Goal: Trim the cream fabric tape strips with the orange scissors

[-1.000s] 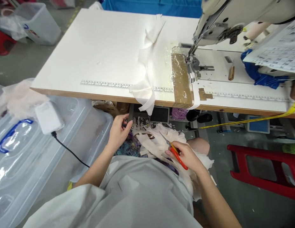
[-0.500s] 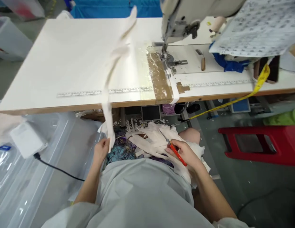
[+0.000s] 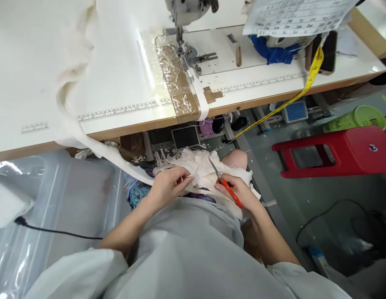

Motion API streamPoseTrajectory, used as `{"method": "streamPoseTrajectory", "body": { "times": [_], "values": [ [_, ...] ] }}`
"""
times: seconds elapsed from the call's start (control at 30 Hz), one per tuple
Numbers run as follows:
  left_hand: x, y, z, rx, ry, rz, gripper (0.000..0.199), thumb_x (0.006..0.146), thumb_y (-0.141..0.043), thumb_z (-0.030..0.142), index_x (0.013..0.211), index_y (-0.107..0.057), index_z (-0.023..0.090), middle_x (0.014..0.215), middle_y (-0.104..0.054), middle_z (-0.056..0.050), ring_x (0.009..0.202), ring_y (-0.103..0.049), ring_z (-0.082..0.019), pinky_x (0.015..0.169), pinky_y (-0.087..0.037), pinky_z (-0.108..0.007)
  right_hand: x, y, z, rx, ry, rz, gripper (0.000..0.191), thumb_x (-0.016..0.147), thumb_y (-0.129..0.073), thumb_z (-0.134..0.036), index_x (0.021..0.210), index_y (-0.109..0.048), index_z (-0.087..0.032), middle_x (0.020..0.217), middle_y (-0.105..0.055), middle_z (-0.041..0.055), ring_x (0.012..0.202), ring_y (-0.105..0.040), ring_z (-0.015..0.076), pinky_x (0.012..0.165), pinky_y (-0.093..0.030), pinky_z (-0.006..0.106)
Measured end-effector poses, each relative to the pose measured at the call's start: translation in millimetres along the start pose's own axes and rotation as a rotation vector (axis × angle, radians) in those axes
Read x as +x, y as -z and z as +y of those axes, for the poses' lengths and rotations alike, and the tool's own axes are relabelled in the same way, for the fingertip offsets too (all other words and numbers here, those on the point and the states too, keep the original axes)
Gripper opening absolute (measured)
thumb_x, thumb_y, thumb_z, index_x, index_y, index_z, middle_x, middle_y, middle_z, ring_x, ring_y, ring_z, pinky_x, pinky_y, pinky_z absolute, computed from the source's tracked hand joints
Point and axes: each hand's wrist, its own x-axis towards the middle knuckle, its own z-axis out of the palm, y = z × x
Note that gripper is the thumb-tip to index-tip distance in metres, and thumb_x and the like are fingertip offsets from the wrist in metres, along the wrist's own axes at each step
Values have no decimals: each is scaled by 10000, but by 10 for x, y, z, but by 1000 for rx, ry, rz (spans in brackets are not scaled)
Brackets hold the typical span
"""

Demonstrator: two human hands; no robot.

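My right hand (image 3: 238,192) is closed around scissors (image 3: 230,193) with orange-red handles, their metal blades pointing up and away over my lap. My left hand (image 3: 169,185) is closed in a pinch at the white fabric pieces (image 3: 201,166) heaped on my lap. A long white fabric strip (image 3: 108,151) runs from beneath my left hand, over the table edge to the left, and is blurred farther up. Where it meets the fingers is hidden. Under the heap, a dark patterned cloth (image 3: 138,194) covers my legs.
A sewing machine (image 3: 179,35) stands on the white table (image 3: 118,83), with a white band (image 3: 201,101) hanging from its needle area. A yellow tape measure (image 3: 311,79) droops over the edge. Plastic bins (image 3: 84,199) stand left; a red stool (image 3: 351,151) is right.
My left hand has moved right, from the strip's hanging end to the heap on my lap. The strip has swung left. The scissors stay in my right hand; the view has shifted.
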Motion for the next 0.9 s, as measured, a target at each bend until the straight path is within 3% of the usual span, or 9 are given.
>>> {"method": "streamPoseTrajectory", "body": {
  "times": [0.1,0.27,0.33,0.4,0.47,0.6,0.9],
  "values": [
    [90,21,117,85,-121,74,213,918,-540,329,816,-622,162,951,-550,-49,612,-471,-82,539,-374,-213,-73,12,-19,32,10,-67,436,868,-550,-604,728,-489,-195,670,-416,-20,627,-384,131,572,-325,269],
    [83,30,128,-99,-139,93,215,931,-531,306,781,-548,153,1105,-578,-80,572,-451,-46,540,-392,-206,-26,72,-64,-32,69,-156,432,902,-505,-595,729,-478,-200,713,-462,1,651,-418,144,591,-347,280],
    [58,32,105,-228,-47,78,247,932,-541,357,786,-539,158,1015,-635,-74,522,-463,-47,495,-380,-203,39,85,-85,-105,110,-188,445,900,-498,-611,728,-482,-201,726,-484,11,664,-430,152,606,-356,287],
    [39,46,87,-453,100,-6,277,924,-549,438,845,-520,174,777,-665,-31,447,-493,-67,452,-390,-199,106,82,-112,-149,149,-227,464,902,-473,-634,738,-486,-200,734,-495,16,676,-432,157,622,-360,292],
    [35,68,65,-696,241,-108,338,878,-608,499,935,-516,179,645,-656,-3,486,-604,-125,494,-481,-218,165,63,-145,-168,173,-268,483,905,-446,-651,739,-484,-199,736,-499,17,679,-428,156,628,-358,292],
    [60,90,-33,-927,413,-171,429,757,-765,467,969,-590,137,789,-732,-82,761,-731,-217,701,-589,-286,250,8,-211,-164,155,-329,512,888,-453,-675,694,-445,-202,686,-462,-6,635,-395,139,588,-326,275],
    [18,74,-213,-986,497,-120,400,748,-771,465,874,-635,111,776,-749,-122,723,-737,-226,655,-593,-257,302,9,-271,-77,106,-459,513,883,-461,-673,667,-394,-212,651,-361,-27,601,-321,125,534,-271,263]
  ]
}}
